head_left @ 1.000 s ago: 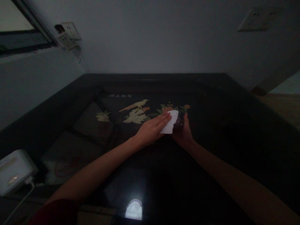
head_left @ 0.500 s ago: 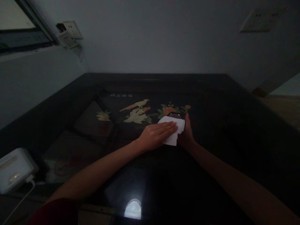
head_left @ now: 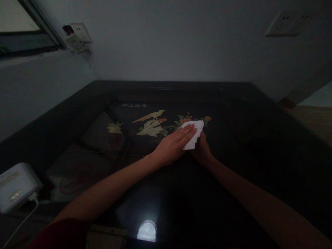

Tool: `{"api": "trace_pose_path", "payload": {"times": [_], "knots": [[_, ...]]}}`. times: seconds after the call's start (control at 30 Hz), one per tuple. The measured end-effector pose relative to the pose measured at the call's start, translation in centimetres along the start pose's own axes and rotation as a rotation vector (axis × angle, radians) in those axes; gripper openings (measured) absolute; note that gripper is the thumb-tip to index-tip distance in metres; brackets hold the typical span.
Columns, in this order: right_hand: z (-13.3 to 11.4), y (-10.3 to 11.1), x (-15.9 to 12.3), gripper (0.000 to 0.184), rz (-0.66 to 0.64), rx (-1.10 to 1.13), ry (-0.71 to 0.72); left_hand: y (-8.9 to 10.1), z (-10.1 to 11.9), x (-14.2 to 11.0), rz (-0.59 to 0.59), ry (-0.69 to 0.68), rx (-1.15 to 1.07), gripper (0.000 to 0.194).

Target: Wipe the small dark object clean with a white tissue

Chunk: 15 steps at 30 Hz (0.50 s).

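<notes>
My left hand [head_left: 172, 147] lies with fingers stretched flat on a white tissue [head_left: 195, 133] and presses it onto what my right hand holds. My right hand [head_left: 202, 152] sits just behind and under the tissue, fingers curled round a small dark object that the tissue hides. Both hands are over the middle of a dark glossy table [head_left: 246, 138], at the right end of its inlaid picture of a bird and flowers [head_left: 150, 122].
A white box with a cable [head_left: 15, 186] sits at the table's near left corner. Wall sockets [head_left: 76, 36] hang at the upper left, and another socket plate [head_left: 290, 22] is at the upper right. A lamp's reflection [head_left: 147, 231] shines on the near edge.
The left hand has slid the tissue over the dark object, down and right and then back up. The object showed beside the tissue before and is covered in the latest frame.
</notes>
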State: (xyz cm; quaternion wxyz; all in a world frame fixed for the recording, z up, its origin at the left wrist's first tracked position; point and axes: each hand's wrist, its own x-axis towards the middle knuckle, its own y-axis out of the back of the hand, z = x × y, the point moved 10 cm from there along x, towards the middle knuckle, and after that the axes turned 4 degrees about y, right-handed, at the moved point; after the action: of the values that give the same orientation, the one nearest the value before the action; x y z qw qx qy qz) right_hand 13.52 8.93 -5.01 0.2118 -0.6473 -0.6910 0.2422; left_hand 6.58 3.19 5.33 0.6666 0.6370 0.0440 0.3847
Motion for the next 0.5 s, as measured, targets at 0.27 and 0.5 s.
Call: {"api": "trace_pose_path", "payload": {"times": [0.27,0.5], "knots": [[-0.4,-1.1,0.1,0.045,0.021,0.069,-0.032,0.0,-2.5,-0.5,0.011,0.153,-0.052,0.058],[0.0,-0.4,0.3,0.040,0.048,0.036,-0.012,0.5,-3.1,-0.5,0.022,0.229,-0.081,0.051]]}}
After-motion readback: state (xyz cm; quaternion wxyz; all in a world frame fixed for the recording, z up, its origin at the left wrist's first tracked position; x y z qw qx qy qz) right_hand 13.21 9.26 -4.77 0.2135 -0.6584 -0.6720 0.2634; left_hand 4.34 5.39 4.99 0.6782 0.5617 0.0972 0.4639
